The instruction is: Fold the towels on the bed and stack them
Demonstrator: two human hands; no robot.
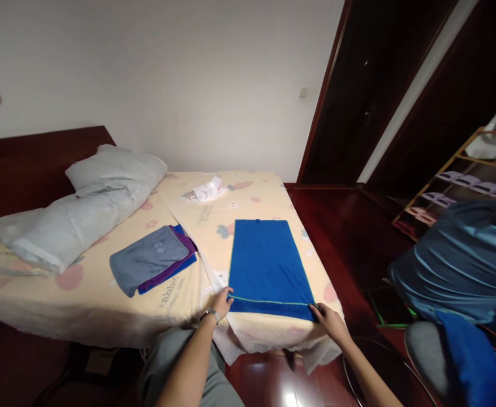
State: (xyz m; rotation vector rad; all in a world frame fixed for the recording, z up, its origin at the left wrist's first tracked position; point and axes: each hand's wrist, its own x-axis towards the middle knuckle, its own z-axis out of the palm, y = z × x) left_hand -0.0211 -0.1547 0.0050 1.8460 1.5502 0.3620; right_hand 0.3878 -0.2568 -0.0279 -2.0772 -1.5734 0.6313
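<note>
A blue towel with a thin green seam lies flat on the bed near its foot end. My left hand pinches the towel's near left corner, fingers closed on the cloth. My right hand grips the near right corner in the same way. A watch sits on my left wrist.
A stack of folded cloths, grey on purple on blue, lies left of the towel. Grey pillows lie at the headboard. A crumpled white bag sits farther back. Another person in blue is at the right, by a shoe rack.
</note>
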